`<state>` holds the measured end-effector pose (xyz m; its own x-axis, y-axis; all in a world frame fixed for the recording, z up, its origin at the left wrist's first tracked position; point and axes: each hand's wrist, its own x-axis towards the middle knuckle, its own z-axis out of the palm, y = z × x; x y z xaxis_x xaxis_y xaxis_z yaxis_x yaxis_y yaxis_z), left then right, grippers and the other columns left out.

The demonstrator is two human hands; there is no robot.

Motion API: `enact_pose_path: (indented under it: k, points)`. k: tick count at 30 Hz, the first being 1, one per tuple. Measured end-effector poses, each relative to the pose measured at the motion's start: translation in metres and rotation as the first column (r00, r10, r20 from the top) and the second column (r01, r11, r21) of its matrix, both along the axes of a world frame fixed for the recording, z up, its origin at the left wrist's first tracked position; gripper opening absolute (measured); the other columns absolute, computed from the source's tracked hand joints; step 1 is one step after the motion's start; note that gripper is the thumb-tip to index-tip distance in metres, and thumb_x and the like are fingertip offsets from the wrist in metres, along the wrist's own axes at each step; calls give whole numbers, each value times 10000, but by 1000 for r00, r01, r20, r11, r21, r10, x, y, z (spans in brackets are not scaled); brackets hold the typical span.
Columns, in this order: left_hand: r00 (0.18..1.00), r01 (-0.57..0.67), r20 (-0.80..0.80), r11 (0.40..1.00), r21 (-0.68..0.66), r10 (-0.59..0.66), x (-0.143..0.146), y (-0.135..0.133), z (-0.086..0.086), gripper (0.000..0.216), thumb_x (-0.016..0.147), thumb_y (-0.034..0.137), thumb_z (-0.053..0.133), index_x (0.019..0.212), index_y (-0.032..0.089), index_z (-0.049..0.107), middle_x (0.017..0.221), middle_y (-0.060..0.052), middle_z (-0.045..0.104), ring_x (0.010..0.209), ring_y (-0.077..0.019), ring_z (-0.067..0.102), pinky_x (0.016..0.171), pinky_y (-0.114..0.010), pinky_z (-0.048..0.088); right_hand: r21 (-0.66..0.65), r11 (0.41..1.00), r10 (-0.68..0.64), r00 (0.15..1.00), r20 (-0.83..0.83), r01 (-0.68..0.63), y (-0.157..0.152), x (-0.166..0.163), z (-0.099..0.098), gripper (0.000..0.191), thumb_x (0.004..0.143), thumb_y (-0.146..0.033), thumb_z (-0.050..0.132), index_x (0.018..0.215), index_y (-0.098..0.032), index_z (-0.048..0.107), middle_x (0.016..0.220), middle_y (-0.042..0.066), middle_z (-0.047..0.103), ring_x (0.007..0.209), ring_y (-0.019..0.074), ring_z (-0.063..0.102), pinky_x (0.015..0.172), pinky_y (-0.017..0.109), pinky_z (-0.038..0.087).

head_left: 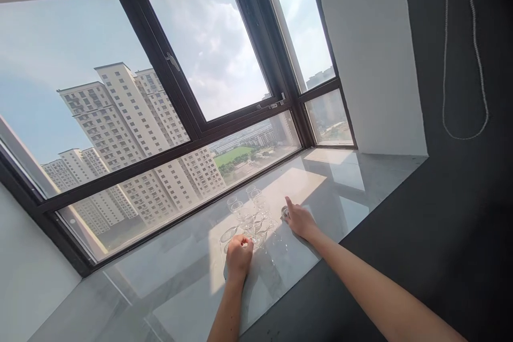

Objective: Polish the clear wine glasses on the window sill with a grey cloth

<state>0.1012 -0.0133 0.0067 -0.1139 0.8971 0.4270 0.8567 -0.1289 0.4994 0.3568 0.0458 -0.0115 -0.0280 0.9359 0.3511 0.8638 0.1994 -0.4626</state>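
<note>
A cluster of clear stemmed glasses (pixel 256 219) stands close together on the glossy grey windowsill (pixel 180 272). My left hand (pixel 239 257) is at the near side of this cluster. Its fingers are curled in a pinch, and what lies between them, if anything, is hard to make out. Just behind it a round glass rim (pixel 228 234) shows. To the right of the group, my right hand (pixel 300 220) is closed around a small clear glass (pixel 285 213), thumb pointing up. Most of that glass is hidden by the fingers.
Dark window frames (pixel 192 139) rise behind the sill, with a handle (pixel 173 61) on the middle pane. Sunlit patches and reflections lie on the sill. Its front edge drops to a dark area (pixel 401 235). A looped cord (pixel 444 64) hangs at the right.
</note>
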Motion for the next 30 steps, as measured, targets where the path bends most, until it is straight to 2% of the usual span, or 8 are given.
enact_pose_path:
  k: [4, 8, 11, 14, 17, 21, 26, 30]
  points:
    - [993, -115, 54, 984, 135, 109, -8, -11, 2, 311, 834, 289, 417, 528, 237, 397, 559, 11, 448, 567, -148, 415, 587, -275, 308, 26, 999, -29, 1000, -12, 29, 2, 1, -1, 660, 907, -105, 483, 1524, -108, 247, 1110, 151, 668, 1099, 267, 556, 827, 317, 394]
    - [999, -14, -40, 984, 176, 21, -27, -37, -4, 369, 818, 293, 441, 488, 232, 290, 490, 21, 325, 512, -130, 323, 561, -283, 226, 41, 997, -61, 998, 1, 60, 5, 1, -3, 608, 915, -81, 458, 1499, -107, 289, 1123, 156, 663, 1117, 267, 545, 815, 311, 393]
    - [981, 61, -191, 985, 160, -29, -50, -58, -9, 368, 795, 282, 491, 480, 218, 312, 481, 13, 350, 506, -129, 317, 568, -290, 195, 43, 996, -77, 997, 18, 76, 4, 1, -3, 580, 929, -90, 446, 1490, -91, 297, 1117, 166, 658, 1109, 270, 549, 800, 312, 392]
    - [972, -48, -222, 991, 123, 75, -66, -68, -10, 375, 832, 276, 453, 482, 213, 334, 470, 6, 369, 497, -129, 325, 562, -286, 194, 38, 996, -80, 996, 39, 78, 2, 2, -2, 568, 937, -94, 439, 1487, -83, 297, 1125, 172, 654, 1103, 271, 548, 796, 314, 388]
    - [952, -132, -270, 988, 76, 148, -66, -68, -8, 376, 870, 242, 402, 496, 205, 384, 488, -4, 428, 512, -132, 372, 559, -283, 204, 24, 997, -77, 995, 62, 75, 2, 2, -3, 573, 934, -92, 445, 1486, -67, 293, 1145, 187, 647, 1114, 281, 537, 782, 318, 387]
    - [919, -49, -392, 999, 9, 49, -50, -68, -4, 340, 869, 218, 432, 539, 197, 508, 569, -28, 548, 572, -145, 480, 575, -281, 260, 40, 995, -92, 993, 78, 89, 5, 2, -6, 563, 937, -86, 440, 1481, -62, 297, 1147, 190, 644, 1116, 281, 536, 785, 317, 385]
    - [859, 251, -441, 965, -80, -260, -29, -73, 5, 248, 867, 268, 487, 989, 240, 701, 1004, -75, 669, 958, -209, 602, 855, -313, 435, 42, 994, -108, 991, 85, 104, 6, 0, -7, 542, 939, -79, 428, 1469, -69, 315, 1143, 184, 646, 1104, 278, 543, 762, 309, 387]
    - [879, 241, -352, 937, -255, -322, -13, -56, 8, 595, 868, 428, 525, 1451, 328, 459, 1548, -73, 383, 1382, -302, 378, 1144, -476, 289, 45, 992, -124, 988, 87, 121, 4, -1, -3, 517, 936, -64, 405, 1449, -85, 353, 1141, 178, 645, 1098, 271, 548, 799, 313, 390]
